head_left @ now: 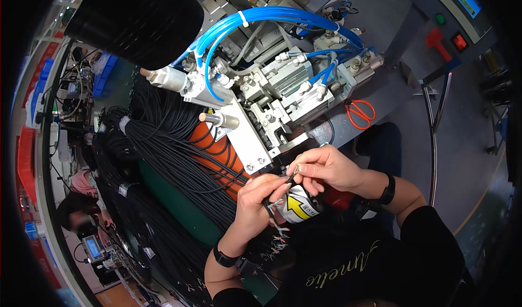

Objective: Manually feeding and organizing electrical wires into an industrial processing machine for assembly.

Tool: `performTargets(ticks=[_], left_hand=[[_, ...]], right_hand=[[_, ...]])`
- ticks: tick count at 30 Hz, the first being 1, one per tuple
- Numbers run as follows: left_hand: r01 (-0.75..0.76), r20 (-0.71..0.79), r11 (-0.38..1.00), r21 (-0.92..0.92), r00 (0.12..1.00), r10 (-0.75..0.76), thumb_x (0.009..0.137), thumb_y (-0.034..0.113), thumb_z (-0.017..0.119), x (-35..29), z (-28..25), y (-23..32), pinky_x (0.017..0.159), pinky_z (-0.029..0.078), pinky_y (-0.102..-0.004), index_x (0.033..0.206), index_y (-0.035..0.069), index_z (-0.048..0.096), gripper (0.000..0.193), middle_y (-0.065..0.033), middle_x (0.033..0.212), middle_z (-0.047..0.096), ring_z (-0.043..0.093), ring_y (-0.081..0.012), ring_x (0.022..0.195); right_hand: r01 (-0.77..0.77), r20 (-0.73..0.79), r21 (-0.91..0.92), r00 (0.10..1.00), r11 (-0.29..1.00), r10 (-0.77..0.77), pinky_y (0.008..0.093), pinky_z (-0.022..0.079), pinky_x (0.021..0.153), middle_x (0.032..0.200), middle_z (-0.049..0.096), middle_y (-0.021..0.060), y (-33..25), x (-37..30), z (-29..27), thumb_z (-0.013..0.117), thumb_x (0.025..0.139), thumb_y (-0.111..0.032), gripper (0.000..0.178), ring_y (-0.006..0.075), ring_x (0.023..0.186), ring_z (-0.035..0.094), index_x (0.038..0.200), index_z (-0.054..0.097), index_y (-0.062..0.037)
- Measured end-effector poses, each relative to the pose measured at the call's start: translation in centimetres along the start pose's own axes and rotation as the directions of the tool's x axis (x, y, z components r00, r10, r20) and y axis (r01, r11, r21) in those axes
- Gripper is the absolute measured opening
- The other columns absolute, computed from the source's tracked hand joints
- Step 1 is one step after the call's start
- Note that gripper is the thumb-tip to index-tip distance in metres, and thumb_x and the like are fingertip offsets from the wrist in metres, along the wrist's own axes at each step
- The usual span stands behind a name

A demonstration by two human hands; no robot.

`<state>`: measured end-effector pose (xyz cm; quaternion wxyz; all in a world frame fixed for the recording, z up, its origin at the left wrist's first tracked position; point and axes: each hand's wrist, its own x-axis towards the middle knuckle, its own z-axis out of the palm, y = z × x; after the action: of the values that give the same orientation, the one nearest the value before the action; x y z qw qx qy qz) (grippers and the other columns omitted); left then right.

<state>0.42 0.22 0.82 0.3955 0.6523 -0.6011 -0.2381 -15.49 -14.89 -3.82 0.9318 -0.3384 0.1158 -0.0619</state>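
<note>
In front of the machine, my left hand (pixel 254 201) is closed around a black cable (pixel 267 206). Thin coloured wires (pixel 281 230) fan out from the cable below that hand. My right hand (pixel 329 169) pinches a small metallic piece (pixel 297 170) at the cable's tip, beside the left fingertips. Its exact kind is too small to make out. Just beyond both hands stands the metal clamping fixture (pixel 269 114) with its pneumatic cylinders. Under the fingers sits a white roll-shaped thing with a yellow arrow (pixel 296 206).
Long bundles of black cables (pixel 168 144) lie left of the machine over an orange surface (pixel 209 141). Blue air hoses (pixel 272 14) arch above it. Orange-handled scissors (pixel 360 114) rest at its right. A large black cylinder (pixel 136 21) blocks the upper left. Another person (pixel 81 214) sits far left.
</note>
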Motion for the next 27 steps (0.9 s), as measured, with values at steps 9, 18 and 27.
performTargets(ticks=[9,18,27], left_hand=[[-0.178,0.021,0.863,0.473,0.981,0.191,0.078,0.001,0.072,0.4,1.5,1.4,0.058,0.045,-0.038,0.101,0.0,0.066,0.024,-0.0088,0.067,0.055,0.056,-0.0249,0.058],[-0.095,-0.134,0.955,0.28,0.982,0.136,0.076,0.002,0.073,0.1,1.7,1.0,0.046,0.039,-0.0347,0.088,0.002,0.061,0.017,-0.0078,0.065,0.051,0.05,-0.0236,0.049],[-0.135,-0.091,0.917,0.375,0.979,0.181,0.077,0.001,0.073,0.1,1.7,0.7,0.046,0.039,-0.035,0.088,0.002,0.061,0.016,-0.0082,0.064,0.05,0.05,-0.024,0.049]], right_hand=[[0.1,-0.05,-0.293,0.992,0.951,-0.12,0.0191,0.047,0.06,0.087,0.061,0.0031,1.0,-0.1,1.1,0.061,0.095,-0.008,0.028,0.0078,0.074,0.062,0.12,0.06,0.0048],[0.409,0.383,-0.9,0.572,-0.152,-0.725,0.024,0.047,0.072,0.095,0.062,0.0094,3.5,0.0,2.6,0.063,0.093,-0.006,0.034,0.0092,0.09,0.061,0.126,0.06,0.0018],[0.169,-0.021,-0.06,0.985,0.984,-0.17,0.0241,0.051,0.068,0.098,0.065,0.0097,2.0,0.1,0.3,0.06,0.096,-0.004,0.019,0.013,0.081,0.065,0.111,0.068,0.0056]])
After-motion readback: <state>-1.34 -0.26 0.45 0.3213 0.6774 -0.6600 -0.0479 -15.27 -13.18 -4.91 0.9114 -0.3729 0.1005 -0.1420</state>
